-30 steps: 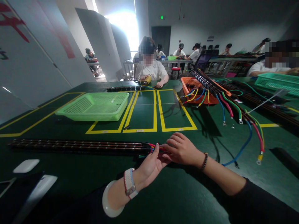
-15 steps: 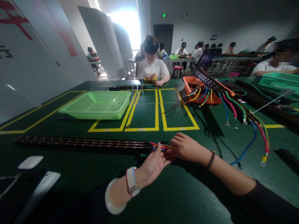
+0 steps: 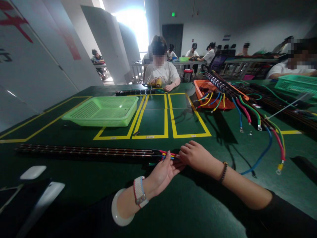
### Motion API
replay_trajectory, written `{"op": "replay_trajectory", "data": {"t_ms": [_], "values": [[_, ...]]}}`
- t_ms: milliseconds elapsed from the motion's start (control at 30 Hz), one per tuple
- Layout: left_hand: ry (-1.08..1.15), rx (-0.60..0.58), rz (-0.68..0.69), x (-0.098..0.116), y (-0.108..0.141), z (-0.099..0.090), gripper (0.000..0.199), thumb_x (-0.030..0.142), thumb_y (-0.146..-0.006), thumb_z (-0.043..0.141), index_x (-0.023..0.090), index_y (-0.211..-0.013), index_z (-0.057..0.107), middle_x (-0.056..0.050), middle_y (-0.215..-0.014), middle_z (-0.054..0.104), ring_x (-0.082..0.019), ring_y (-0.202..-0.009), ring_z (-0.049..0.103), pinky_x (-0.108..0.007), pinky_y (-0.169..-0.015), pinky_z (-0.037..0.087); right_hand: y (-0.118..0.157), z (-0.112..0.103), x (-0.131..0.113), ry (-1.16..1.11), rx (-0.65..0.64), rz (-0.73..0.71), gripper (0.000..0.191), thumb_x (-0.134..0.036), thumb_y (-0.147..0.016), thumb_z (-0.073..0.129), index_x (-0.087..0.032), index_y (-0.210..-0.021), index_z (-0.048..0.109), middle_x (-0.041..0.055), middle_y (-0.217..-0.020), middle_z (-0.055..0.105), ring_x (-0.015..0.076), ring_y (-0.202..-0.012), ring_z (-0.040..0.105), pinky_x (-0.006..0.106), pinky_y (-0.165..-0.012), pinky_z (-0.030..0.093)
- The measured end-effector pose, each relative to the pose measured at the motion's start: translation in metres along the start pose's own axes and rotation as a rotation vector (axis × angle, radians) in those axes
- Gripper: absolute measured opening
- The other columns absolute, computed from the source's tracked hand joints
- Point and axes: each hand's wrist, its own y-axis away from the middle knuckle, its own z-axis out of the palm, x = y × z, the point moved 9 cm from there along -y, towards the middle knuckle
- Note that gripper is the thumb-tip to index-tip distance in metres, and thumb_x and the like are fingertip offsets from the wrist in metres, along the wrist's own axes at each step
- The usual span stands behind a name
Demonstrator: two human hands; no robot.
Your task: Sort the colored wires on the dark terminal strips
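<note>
A long dark bundle of strips with silvery spots (image 3: 86, 151) lies across the green table in front of me. Red, yellow and blue wires (image 3: 170, 156) come out of its right end. My left hand (image 3: 160, 175), palm up, supports these wires from below, its thumb closed over them. Bent over the wires' far ends, my right hand (image 3: 198, 157) has its fingers curled and pressed together close to my left fingertips. The wire ends are hidden inside my hands.
Beyond the bundle stands a light green basket (image 3: 99, 123). At the right, an orange basket (image 3: 201, 92) bears another wire bundle with ring terminals hanging over the table. A white rounded object (image 3: 33, 172) lies at left. A person (image 3: 162, 72) works across the table.
My right hand has shifted very slightly left, its fingers still curled on the wires. My left hand stays in nearly the same place.
</note>
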Motion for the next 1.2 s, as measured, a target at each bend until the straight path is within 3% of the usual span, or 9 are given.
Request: {"op": "replay_trajectory", "data": {"t_ms": [100, 200, 333, 400, 533, 800, 1000, 1200], "values": [[-0.002, -0.04, 0.009, -0.001, -0.002, 0.001, 0.043, 0.039, -0.093, 0.041, 0.003, -0.115, 0.048, -0.022, -0.123, 0.054, -0.024, -0.118, 0.052, -0.04, -0.109, 0.033, -0.001, 0.009, 0.025, -0.262, -0.02, 0.189, 0.035, -0.033, -0.096, 0.042, -0.013, -0.072, 0.056, 0.0036, -0.071, 0.054, 0.0106, -0.064, 0.043, 0.026, -0.063, 0.026], [0.016, -0.016, 0.015, -0.003, -0.004, -0.004, 0.048, 0.038, -0.092, 0.044, 0.0, -0.122, 0.041, -0.026, -0.123, 0.053, -0.025, -0.115, 0.055, -0.039, -0.106, 0.039, 0.004, 0.029, 0.041, -0.62, -0.144, 0.343, 0.041, -0.043, -0.094, 0.044, -0.012, -0.072, 0.056, 0.002, -0.068, 0.055, 0.0086, -0.061, 0.044, 0.022, -0.057, 0.027], [0.028, 0.02, 0.002, -0.004, -0.004, -0.008, 0.047, 0.033, -0.09, 0.05, 0.0, -0.12, 0.038, -0.029, -0.121, 0.052, -0.027, -0.113, 0.056, -0.039, -0.103, 0.043, 0.009, 0.045, 0.043, -0.924, -0.269, 0.409, 0.038, -0.046, -0.091, 0.047, -0.013, -0.081, 0.06, 0.0008, -0.071, 0.057, 0.0082, -0.062, 0.047, 0.019, -0.055, 0.03], [0.036, 0.015, -0.009, -0.004, -0.003, -0.006, 0.046, 0.031, -0.089, 0.051, 0.0, -0.12, 0.038, -0.028, -0.122, 0.052, -0.028, -0.113, 0.056, -0.039, -0.102, 0.044, 0.009, 0.046, 0.045, -0.956, -0.238, 0.428, 0.035, -0.045, -0.09, 0.049, -0.013, -0.083, 0.061, 0.0006, -0.073, 0.058, 0.0087, -0.064, 0.048, 0.019, -0.057, 0.033], [0.034, 0.001, -0.031, -0.004, 0.0, -0.002, 0.042, 0.032, -0.091, 0.047, 0.0, -0.117, 0.043, -0.026, -0.118, 0.056, -0.027, -0.111, 0.058, -0.038, -0.101, 0.044, 0.006, 0.048, 0.057, -0.924, -0.052, 0.527, 0.032, -0.042, -0.09, 0.05, -0.013, -0.08, 0.059, 0.0015, -0.075, 0.058, 0.0099, -0.066, 0.049, 0.021, -0.059, 0.034], [0.04, -0.031, -0.027, -0.009, -0.004, -0.003, 0.037, 0.034, -0.091, 0.045, 0.001, -0.107, 0.052, -0.02, -0.104, 0.063, -0.024, -0.1, 0.063, -0.037, -0.099, 0.045, 0.0, 0.042, 0.07, -0.925, 0.267, 0.553, 0.031, -0.043, -0.088, 0.054, -0.014, -0.076, 0.053, 0.0005, -0.071, 0.051, 0.0099, -0.065, 0.043, 0.022, -0.059, 0.033], [0.026, -0.007, -0.023, -0.008, -0.005, -0.005, 0.037, 0.033, -0.091, 0.045, 0.001, -0.11, 0.049, -0.023, -0.114, 0.06, -0.027, -0.108, 0.059, -0.039, -0.101, 0.044, 0.005, 0.022, 0.06, -0.879, 0.32, 0.481, 0.028, -0.04, -0.091, 0.05, -0.014, -0.08, 0.054, 0.002, -0.074, 0.053, 0.0106, -0.068, 0.045, 0.023, -0.062, 0.035], [0.027, -0.022, -0.033, -0.007, -0.007, -0.004, 0.039, 0.034, -0.092, 0.043, 0.001, -0.113, 0.047, -0.025, -0.12, 0.056, -0.027, -0.113, 0.056, -0.038, -0.103, 0.043, 0.008, 0.032, 0.06, -0.859, 0.217, 0.475, 0.032, -0.045, -0.091, 0.05, -0.014, -0.085, 0.058, 0.0037, -0.08, 0.057, 0.0113, -0.072, 0.049, 0.023, -0.064, 0.037]]}}
